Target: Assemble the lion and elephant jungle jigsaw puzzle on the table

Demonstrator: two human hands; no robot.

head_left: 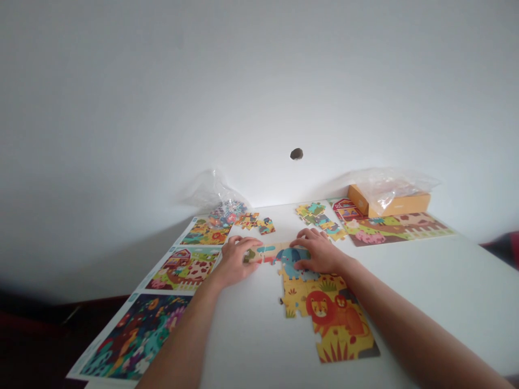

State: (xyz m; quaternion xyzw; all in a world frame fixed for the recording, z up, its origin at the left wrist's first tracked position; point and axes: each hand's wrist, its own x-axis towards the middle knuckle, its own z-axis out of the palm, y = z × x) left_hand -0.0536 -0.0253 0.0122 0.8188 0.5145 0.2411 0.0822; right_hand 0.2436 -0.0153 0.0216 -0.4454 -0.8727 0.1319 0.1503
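A partly joined jigsaw puzzle lies on the white table, showing lions on yellow ground and a blue elephant at its top. At the left end of its top row, my left hand grips a puzzle piece between thumb and fingers. That piece meets the pieces beside it at a thin visible seam. My right hand holds the upper right of the puzzle, thumb over the elephant and fingers at the top edge. Part of the puzzle's right side is hidden behind my right hand and forearm.
Loose puzzle pieces and more loose pieces lie beyond my hands. A printed picture sheet runs along the left, with a clear plastic bag of pieces behind. At right, an orange box rests on a farm picture.
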